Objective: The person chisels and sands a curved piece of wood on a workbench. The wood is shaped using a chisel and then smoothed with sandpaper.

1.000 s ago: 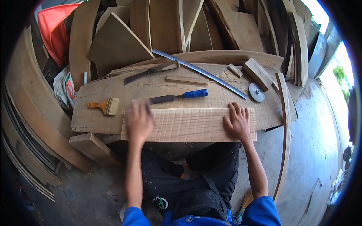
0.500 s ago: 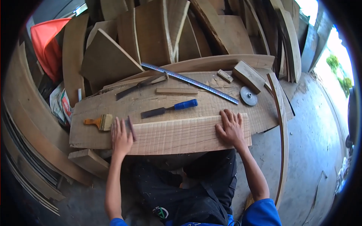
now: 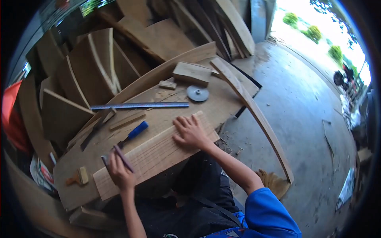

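A pale wooden board (image 3: 158, 158) with visible grain lies along the front of the workbench. My left hand (image 3: 121, 172) is on its left part, closed on a piece of sandpaper (image 3: 124, 158) whose purplish and dark edges stick up on either side of the fingers. Flat on the board's right part rests my right hand (image 3: 191, 133), fingers spread, with nothing in it. Just beyond the board are a blue-handled chisel (image 3: 137, 131) and a narrow wood strip (image 3: 127, 120). A paintbrush (image 3: 82, 176) sits left of the board's end.
The workbench (image 3: 67, 194) also bears a steel ruler (image 3: 147, 105), a dark-bladed tool (image 3: 95, 133), a grey disc (image 3: 197, 93), a wood block (image 3: 192, 74) and a small block (image 3: 167, 85). A long curved strip (image 3: 254, 107) leans at the right. Planks stand behind.
My view has turned right, so the bench appears slanted. My left hand has shifted inward from the board's left end, with the sandpaper. The right hand stays on the board.
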Tool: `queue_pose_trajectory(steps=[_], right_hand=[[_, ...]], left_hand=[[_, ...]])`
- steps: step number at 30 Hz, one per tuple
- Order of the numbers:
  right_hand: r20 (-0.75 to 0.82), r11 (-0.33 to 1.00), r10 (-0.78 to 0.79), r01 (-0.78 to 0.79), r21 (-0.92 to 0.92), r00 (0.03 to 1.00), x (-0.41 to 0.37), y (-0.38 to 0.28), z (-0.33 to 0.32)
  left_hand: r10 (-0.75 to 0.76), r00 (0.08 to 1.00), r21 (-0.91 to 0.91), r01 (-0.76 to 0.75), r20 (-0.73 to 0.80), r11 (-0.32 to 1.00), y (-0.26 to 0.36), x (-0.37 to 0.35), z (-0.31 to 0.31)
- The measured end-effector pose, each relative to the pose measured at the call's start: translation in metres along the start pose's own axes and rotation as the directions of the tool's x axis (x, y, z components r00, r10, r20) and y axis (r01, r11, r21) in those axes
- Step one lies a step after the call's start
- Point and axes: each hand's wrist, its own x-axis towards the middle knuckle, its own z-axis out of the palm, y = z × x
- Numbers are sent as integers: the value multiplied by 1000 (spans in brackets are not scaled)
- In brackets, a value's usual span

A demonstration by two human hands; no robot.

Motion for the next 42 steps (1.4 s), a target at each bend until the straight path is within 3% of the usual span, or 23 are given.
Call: queue_pose_trajectory(steps=[3, 7, 9, 11, 13, 16, 17, 19, 21, 22, 23, 24, 28, 30, 32, 34, 36, 37, 38, 39, 40, 41, 42], right_hand=[[-19, 999, 8, -7, 44, 1000, -1, 0, 3], [23, 999, 12, -13, 37, 1000, -1, -1, -2], [-15, 999, 17, -17, 43, 1000, -1, 0, 2], [-18, 999, 13, -12, 46, 1000, -2, 0, 5], [-15, 1000, 13, -13, 24, 1000, -3, 1, 2], [-14, 999, 7, -6, 36, 1000, -3, 0, 2], [-25, 999, 8, -7, 35, 1000, 0, 0, 0], [-1, 999, 15, -15, 40, 1000, -2, -3, -4], [3, 999, 12, -12, 43, 1000, -4, -3, -3], [-9, 999, 4, -4, 41, 1000, -2, -1, -2], [-9, 999, 1, 0, 42, 1000, -1, 0, -1], [-20, 999, 3, -2, 47, 1000, -1, 0, 1], [-9, 998, 5, -5, 55, 1000, -2, -1, -1], [3, 996, 4, -4, 88, 1000, -1, -1, -6], [2, 993, 4, -4, 121, 1000, -5, -7, -11], [-202, 988, 30, 1, 153, 979, -14, -31, -12], [-329, 917, -167, 268, 294, 930, -41, -74, -29], [-158, 792, -196, 251, 557, 968, -64, -99, -32], [-246, 626, -315, 395, 673, 917, -81, -119, -23], [-81, 646, -467, 402, 649, 881, -105, -136, 4], [239, 671, -534, 235, 704, 811, -124, -145, 31], [521, 713, -567, 63, 698, 637, -141, -150, 60], [588, 718, -429, -135, 682, 686, -156, -153, 98]], left_hand=[[-298, 948, 54, 294, 112, 954, -59, 3, 26], [-343, 939, -189, 335, -8, 923, -85, 5, 23], [-555, 828, -430, 533, 87, 728, -79, 11, 9], [-585, 777, -511, 609, 232, 607, -103, 10, 6], [-348, 937, -332, 324, -13, 886, -101, 12, 0], [-211, 965, -146, 188, -159, 971, -45, 19, -31], [-260, 948, -278, 204, -181, 938, -20, 13, -37], [-160, 987, -565, 149, 31, 812, 33, -20, -45], [156, 916, -365, -12, 369, 931, 83, -61, -45], [11, 740, -215, 181, 673, 960, 93, -91, -29], [-125, 747, -114, 260, 652, 959, 108, -116, -14], [-241, 614, 81, 277, 752, 957, 91, -146, 16], [-196, 680, 44, 234, 706, 971, 39, -219, 75], [-235, 532, 195, 131, 813, 972, 37, -231, 88], [-219, 547, 159, 155, 808, 975, 40, -244, 92], [-218, 595, 170, 136, 774, 976, 20, -266, 121], [-249, 584, 315, -11, 772, 949, 20, -267, 133], [-253, 584, 317, -8, 771, 948, 34, -246, 121], [-338, 527, 219, 276, 780, 936, 46, -228, 109], [-403, 449, 118, 539, 798, 834, 52, -219, 99], [-449, 264, 264, 524, 854, 810, 53, -217, 93], [-450, 264, 266, 522, 853, 811, 42, -227, 95], [-275, 394, 104, 403, 877, 909, 22, -241, 98]])
